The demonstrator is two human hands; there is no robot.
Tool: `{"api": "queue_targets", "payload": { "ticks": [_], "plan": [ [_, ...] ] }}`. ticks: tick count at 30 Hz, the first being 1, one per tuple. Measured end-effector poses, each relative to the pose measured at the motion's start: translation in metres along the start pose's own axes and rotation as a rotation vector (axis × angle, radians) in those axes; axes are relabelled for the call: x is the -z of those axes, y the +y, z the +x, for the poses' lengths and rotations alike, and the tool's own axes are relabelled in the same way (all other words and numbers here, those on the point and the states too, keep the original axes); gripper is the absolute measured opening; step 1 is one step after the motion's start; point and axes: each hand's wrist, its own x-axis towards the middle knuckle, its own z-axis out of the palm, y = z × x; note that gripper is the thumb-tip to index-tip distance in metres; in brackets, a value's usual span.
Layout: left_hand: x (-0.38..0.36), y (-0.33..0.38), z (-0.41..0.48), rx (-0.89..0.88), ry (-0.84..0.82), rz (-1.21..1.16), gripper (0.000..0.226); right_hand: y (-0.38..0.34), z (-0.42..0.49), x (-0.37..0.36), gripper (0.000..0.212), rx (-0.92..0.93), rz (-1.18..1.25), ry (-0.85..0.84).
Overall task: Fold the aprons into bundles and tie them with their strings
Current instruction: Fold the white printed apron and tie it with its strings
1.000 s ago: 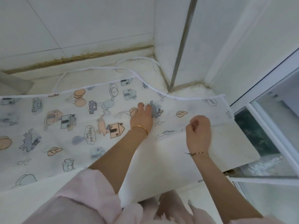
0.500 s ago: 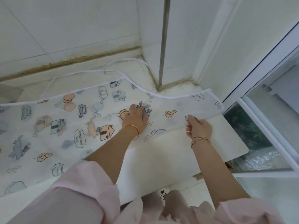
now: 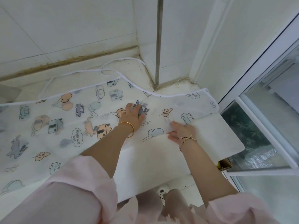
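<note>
A see-through white apron (image 3: 53, 126) printed with houses, cars and leaves lies spread over the white counter (image 3: 215, 139). Its white strings (image 3: 113, 72) loop along the back, near the wall. My left hand (image 3: 131, 118) presses flat on the cloth, fingers spread over a grey animal print. To its right, my right hand (image 3: 182, 130) lies at the apron's front edge; its fingers reach straight under the thin fabric and show through it, while the thumb stays outside.
A tiled wall with a stained joint (image 3: 68, 61) runs behind the counter and a corner column (image 3: 159, 46) juts in at the back. A sliding window frame (image 3: 258, 117) borders the counter's right end. A white slipper (image 3: 162, 191) shows on the floor below.
My right hand went from a fist, through a pinch on the apron's edge, to straight fingers under it. The cloth now reaches further right, showing a truck print. The left hand kept pressing.
</note>
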Motion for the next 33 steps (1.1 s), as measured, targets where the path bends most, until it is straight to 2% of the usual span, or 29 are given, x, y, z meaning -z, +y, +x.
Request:
{"api": "queue_targets", "payload": {
  "ticks": [5,8,11,12,14,18,20,22,24,26,27,29,30,33],
  "plan": [
    [-0.002,0.001,-0.001,0.010,0.008,0.060,0.052,0.007,0.006,0.010,0.029,0.041,-0.015,0.042],
    [-0.002,0.004,-0.002,-0.019,0.018,0.128,0.054,-0.008,0.010,0.025,0.014,0.083,0.224,0.031],
    [0.008,0.014,-0.001,0.012,0.017,0.190,0.051,-0.036,0.019,0.045,0.021,0.081,0.486,0.033],
    [0.012,0.024,0.002,0.020,0.025,0.223,0.049,-0.043,0.022,0.051,0.016,0.092,0.533,0.034],
    [0.020,0.041,0.007,-0.013,0.077,0.244,0.040,-0.048,0.025,0.055,0.004,0.122,0.520,0.054],
    [0.012,0.098,0.007,-0.254,0.092,0.161,0.029,-0.048,0.027,0.059,0.025,0.217,0.377,0.055],
    [-0.001,0.114,0.005,-0.256,0.040,0.195,0.027,-0.045,0.030,0.064,0.031,0.213,0.328,0.029],
    [-0.015,0.119,0.005,-0.198,-0.017,0.260,0.040,-0.043,0.034,0.071,0.029,0.182,0.302,0.007],
    [-0.022,0.120,0.005,-0.177,-0.045,0.301,0.055,-0.047,0.039,0.075,0.016,0.123,0.380,-0.009],
    [-0.021,0.123,0.006,-0.164,-0.066,0.293,0.063,-0.060,0.049,0.078,0.022,0.108,0.464,0.051],
    [-0.019,0.126,0.008,-0.155,-0.085,0.282,0.064,-0.067,0.055,0.080,0.025,0.136,0.421,0.117],
    [-0.017,0.128,0.012,-0.135,-0.113,0.272,0.066,-0.081,0.066,0.083,0.017,0.240,0.105,0.257],
    [-0.016,0.128,0.014,-0.134,-0.120,0.281,0.066,-0.086,0.070,0.083,0.021,0.301,-0.064,0.304],
    [-0.017,0.129,0.014,-0.163,-0.145,0.370,0.071,-0.099,0.084,0.083,0.054,0.443,-0.527,0.278]
  ]
}}
